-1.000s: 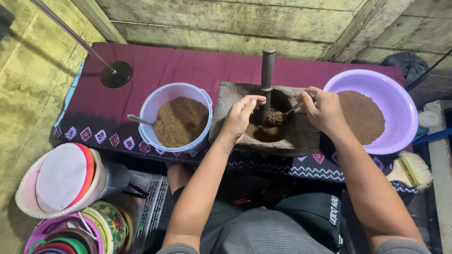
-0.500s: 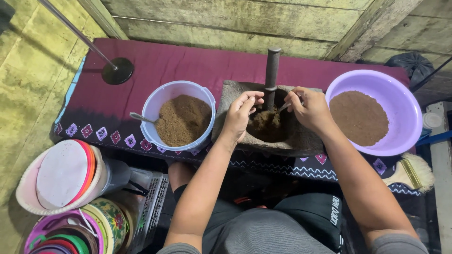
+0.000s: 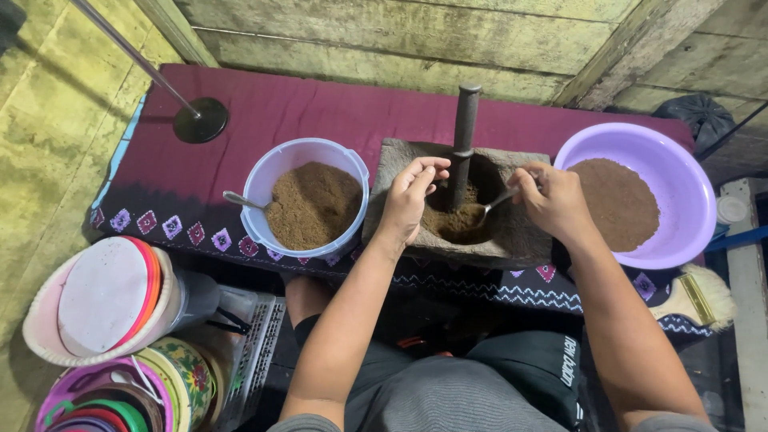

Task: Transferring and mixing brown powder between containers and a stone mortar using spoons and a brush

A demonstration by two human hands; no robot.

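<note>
Centrally, a rough stone mortar point(image 3: 512, 232) holds brown powder and an upright dark pestle point(image 3: 462, 144), flanked by 2 powder-filled plastic bowls. Right hand point(image 3: 552, 200) grips a metal spoon point(image 3: 490, 204) in the powder; left hand point(image 3: 412, 196) rests curled, empty, on the rim.

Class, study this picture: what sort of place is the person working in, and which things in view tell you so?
Probably a simple home workspace for grinding food by hand. Rough wooden plank walls stand behind a cloth-covered bench. On it sits a stone mortar with a pestle, and tubs of brown powder on either side.
</note>
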